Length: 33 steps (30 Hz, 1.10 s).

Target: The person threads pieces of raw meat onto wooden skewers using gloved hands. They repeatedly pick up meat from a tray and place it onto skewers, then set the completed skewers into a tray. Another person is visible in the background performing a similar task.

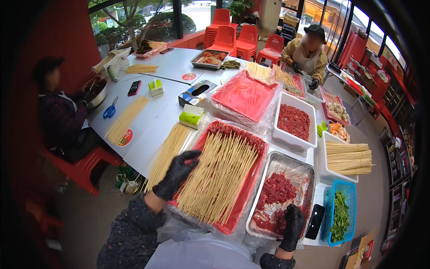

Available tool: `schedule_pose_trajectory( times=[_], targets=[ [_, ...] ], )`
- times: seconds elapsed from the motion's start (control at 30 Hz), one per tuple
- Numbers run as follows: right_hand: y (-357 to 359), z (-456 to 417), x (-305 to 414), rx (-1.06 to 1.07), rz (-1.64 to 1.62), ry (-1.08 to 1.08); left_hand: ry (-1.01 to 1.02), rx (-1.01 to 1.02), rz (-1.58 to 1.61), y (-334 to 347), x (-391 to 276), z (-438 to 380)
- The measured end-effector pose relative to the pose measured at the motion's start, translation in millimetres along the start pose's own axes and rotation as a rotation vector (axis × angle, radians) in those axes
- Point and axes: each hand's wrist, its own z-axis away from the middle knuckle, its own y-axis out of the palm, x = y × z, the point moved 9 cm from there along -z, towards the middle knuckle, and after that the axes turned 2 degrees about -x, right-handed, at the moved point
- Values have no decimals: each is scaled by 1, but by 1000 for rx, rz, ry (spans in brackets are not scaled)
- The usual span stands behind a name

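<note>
My left hand (179, 173), in a black glove, hovers at the left edge of a red plastic tray (247, 189) lined with clear film. Its fingers are curved apart, with nothing visible between them. Rows of bamboo skewers (218, 175) fill that tray, red meat pieces (235, 132) showing at their far ends. To its left lies a bundle of bare bamboo skewers (168, 151). Over the near right part of a film-lined metal tray (277, 164) is my gloved right hand (293, 220), fingers curled; whether they hold meat is hidden. Diced raw meat (277, 188) lies in the metal tray.
Right of the metal tray are a phone (315, 222) and a blue basket (352, 215) of green herbs. Beyond stand a white tub (295, 144) of meat and another red tray (243, 97). One person (62, 107) sits left; another (305, 55) works across the table.
</note>
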Motion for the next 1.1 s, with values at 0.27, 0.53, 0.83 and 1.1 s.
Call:
schedule_pose_trajectory(
  times=[0.27, 0.53, 0.83, 1.1],
  targets=[
    [7, 0, 5, -5, 59, -33, -280, -323, -1416, -183, 110, -72],
    [15, 4, 10, -6, 79, -12, -200, -144, -1157, -172, 141, -83],
    [12, 0, 1, -11, 69, -1, -336, -123, -764, -215, 174, -92],
    [9, -4, 1, 15, 127, -34, -509, -169, -177, -210, 140, -73]
  ],
)
